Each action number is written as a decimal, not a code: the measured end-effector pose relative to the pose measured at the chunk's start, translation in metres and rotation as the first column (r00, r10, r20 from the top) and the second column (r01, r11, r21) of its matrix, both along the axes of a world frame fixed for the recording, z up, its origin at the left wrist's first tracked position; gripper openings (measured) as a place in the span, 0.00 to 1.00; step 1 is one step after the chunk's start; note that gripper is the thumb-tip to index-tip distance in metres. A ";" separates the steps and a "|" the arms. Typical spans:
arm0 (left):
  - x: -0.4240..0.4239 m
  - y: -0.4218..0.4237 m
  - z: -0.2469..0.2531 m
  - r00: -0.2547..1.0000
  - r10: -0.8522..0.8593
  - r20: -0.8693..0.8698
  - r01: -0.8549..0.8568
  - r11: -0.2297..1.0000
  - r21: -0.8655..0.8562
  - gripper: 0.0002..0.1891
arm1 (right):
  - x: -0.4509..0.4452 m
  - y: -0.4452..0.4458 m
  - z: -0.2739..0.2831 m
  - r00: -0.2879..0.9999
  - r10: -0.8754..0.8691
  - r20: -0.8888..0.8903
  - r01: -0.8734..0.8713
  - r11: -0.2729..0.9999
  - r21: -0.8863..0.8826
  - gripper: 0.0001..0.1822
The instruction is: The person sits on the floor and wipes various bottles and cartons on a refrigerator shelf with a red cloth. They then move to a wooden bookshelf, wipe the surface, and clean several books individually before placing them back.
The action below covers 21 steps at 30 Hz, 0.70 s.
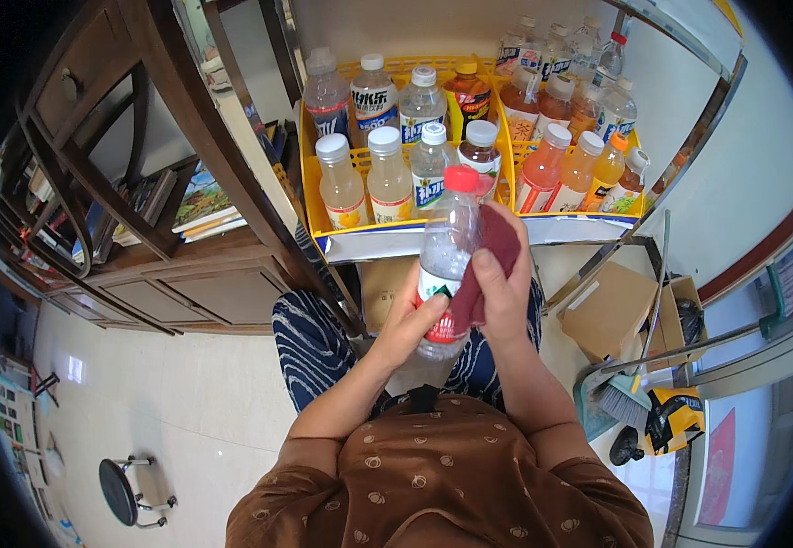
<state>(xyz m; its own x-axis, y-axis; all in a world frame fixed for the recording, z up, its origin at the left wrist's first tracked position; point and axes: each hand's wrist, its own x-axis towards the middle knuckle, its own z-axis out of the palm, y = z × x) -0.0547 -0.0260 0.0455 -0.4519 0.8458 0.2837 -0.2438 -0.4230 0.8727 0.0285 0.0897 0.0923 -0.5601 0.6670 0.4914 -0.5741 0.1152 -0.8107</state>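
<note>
My left hand (407, 315) grips the lower part of a clear plastic bottle (448, 240) with a red cap and a white and red label. A folded maroon cloth (499, 253) is held by my right hand (506, 288) against the bottle's right side. The bottle is tilted slightly, cap away from me, and its base hangs over my lap. Just beyond it, yellow plastic baskets (403, 227) on a shelf hold rows of drink bottles, among them a bottle with pale yellow drink (340, 185) and a bottle with an orange cap (607, 168).
A dark wooden cabinet (211, 294) with books stands at the left. On the floor are a black-topped stool (119, 492) at lower left and, at right, an open cardboard box (605, 308), a broom (622, 404) and a black and yellow bag (674, 418). Metal posts frame the shelf.
</note>
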 end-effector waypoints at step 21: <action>0.013 -0.002 -0.023 0.970 0.086 -0.226 -0.115 0.987 -0.116 0.32 | -0.008 0.026 0.004 0.964 0.203 -0.171 -0.253 0.897 -0.363 0.28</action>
<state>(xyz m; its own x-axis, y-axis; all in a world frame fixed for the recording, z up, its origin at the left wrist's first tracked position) -0.0420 -0.0283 0.0223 -0.4750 0.8347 0.2787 -0.0017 -0.3176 0.9482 0.0205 0.1156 0.0966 -0.6698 0.6777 0.3035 -0.6471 -0.3323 -0.6861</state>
